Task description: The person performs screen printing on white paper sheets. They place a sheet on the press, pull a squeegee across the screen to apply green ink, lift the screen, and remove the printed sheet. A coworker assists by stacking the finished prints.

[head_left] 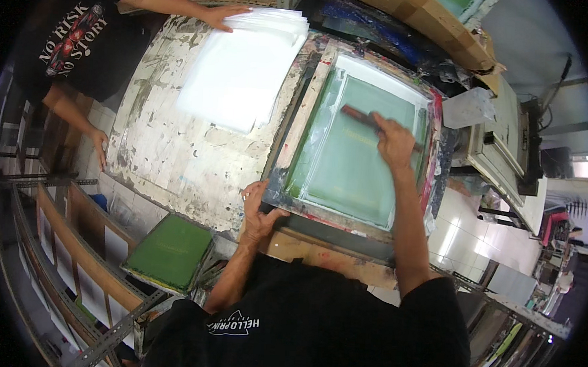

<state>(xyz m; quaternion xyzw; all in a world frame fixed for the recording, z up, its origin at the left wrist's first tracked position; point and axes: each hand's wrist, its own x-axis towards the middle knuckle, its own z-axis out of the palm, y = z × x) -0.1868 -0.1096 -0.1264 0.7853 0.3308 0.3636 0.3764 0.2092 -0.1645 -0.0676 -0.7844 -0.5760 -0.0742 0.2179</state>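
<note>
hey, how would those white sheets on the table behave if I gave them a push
The white sheets look thin, so a single one would probably bend. Their edges fan out unevenly, so they may slide over one another. Lying flat on the table, they seem unlikely to tip.

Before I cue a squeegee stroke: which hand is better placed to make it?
Probably the right hand: it grips the squeegee over the green screen. The left hand is at the near left corner of the frame, away from the squeegee.
</note>
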